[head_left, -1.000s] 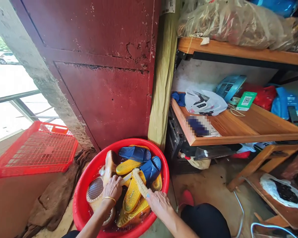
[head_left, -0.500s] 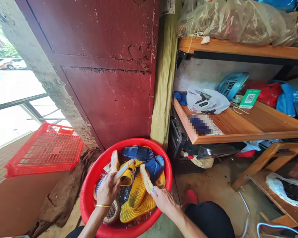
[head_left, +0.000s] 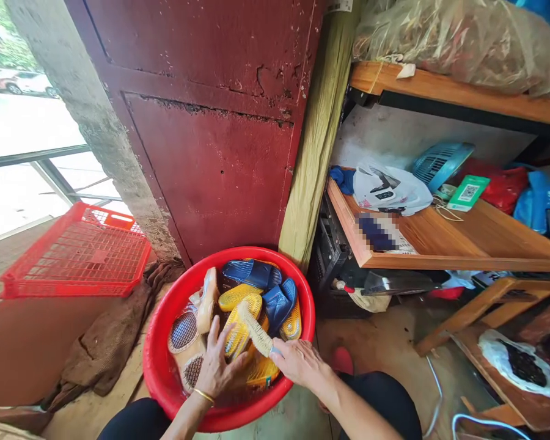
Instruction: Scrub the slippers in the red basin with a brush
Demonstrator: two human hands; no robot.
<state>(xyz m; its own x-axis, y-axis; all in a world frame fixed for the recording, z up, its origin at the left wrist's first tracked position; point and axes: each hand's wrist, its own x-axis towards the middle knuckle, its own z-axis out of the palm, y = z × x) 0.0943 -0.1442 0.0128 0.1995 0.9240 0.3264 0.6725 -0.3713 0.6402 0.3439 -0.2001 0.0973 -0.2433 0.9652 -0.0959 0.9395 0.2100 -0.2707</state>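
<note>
My right hand (head_left: 300, 365) grips the handle of a scrubbing brush (head_left: 255, 330) with pale bristles. The brush head lies over a yellow slipper (head_left: 241, 315) inside a red basin (head_left: 153, 342). Spread fingers of my left hand (head_left: 222, 360) rest at that slipper's near left edge; whether they press on it is hard to tell. Around it in the water lie blue slippers (head_left: 252, 273), a blue-strapped slipper (head_left: 279, 305), a tan shoe (head_left: 208, 299) on its side, and upturned soles (head_left: 183, 333). Part of the near footwear is hidden by my hands.
A maroon door (head_left: 215, 177) stands just behind the basin. To the left is a red plastic crate (head_left: 80, 256) above a brown cloth (head_left: 105, 342). A wooden shelf (head_left: 440, 260) with bags and a blue fan (head_left: 442, 165) juts out at right, near a wooden stool (head_left: 508, 366).
My left hand has let go of a raised yellow slipper and come down, fingers spread, on the footwear. The brush has moved left and lower over a yellow slipper. The view has shifted slightly.
</note>
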